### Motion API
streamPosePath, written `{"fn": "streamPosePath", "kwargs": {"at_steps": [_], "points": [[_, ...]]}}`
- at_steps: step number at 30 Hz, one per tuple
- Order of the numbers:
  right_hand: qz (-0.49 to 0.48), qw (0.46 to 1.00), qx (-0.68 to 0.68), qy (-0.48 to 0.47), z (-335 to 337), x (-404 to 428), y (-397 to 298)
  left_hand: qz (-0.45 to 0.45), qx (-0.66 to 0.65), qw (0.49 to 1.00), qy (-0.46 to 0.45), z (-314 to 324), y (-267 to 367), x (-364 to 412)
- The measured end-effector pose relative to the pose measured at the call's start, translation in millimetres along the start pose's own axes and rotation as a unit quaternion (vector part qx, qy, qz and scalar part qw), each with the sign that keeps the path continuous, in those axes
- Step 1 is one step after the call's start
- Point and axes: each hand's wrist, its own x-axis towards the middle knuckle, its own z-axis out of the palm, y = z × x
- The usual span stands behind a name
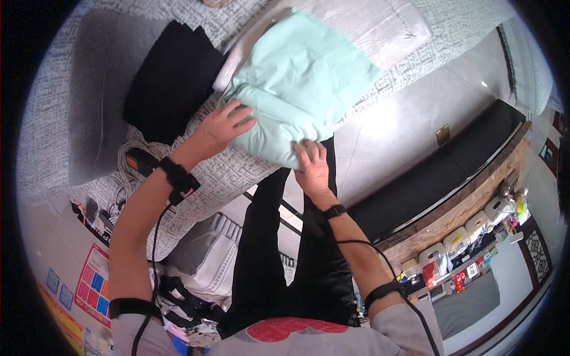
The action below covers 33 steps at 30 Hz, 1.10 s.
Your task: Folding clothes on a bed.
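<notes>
A mint-green cloth garment (311, 62) lies partly folded, with wrinkles and a raised fold across its lower part. My left hand (222, 127) rests on its left side, fingers spread and touching the fabric. At the lower right edge, my right hand (313, 169) curls its fingers into the cloth, which bunches around the fingertips; the thumb is mostly hidden. Beneath and behind the garment is a pale folded cloth (383, 31). Black folded fabric (171, 84) lies to the left of my left hand. All of this is on a patterned grey-and-white cover (213, 191).
A grey cushion or folded fabric (100, 89) lies at far left. Beside my left forearm are a black-and-orange device (141, 162) and coiled cables (124, 155). Rightward stands a long dark-fronted cabinet (441, 173) with items on top. Clothes (187, 307) are piled low left. Cables run along both arms.
</notes>
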Motion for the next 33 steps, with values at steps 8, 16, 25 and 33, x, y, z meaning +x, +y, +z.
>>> {"fn": "streamPosePath", "kwargs": {"at_steps": [8, 16, 25, 33], "points": [[0.193, 0.885, 0.409, -0.111, -145.6, 67.4, 37.2, -0.127, -0.356, 0.926, 0.023, -125.6, -36.2, 100.8], [0.297, 0.781, 0.543, 0.085, -123.7, 103.0, 48.3, -0.272, -0.511, 0.796, 0.179, -85.4, -50.8, 139.4], [0.275, 0.893, 0.313, 0.169, -132.9, 104.0, 50.7, -0.281, -0.447, 0.818, 0.230, -77.2, -23.8, 129.5], [0.056, 0.950, 0.305, -0.037, -165.1, 235.1, 28.2, -0.211, -0.287, 0.866, 0.351, -70.6, 19.8, 115.9]]}}
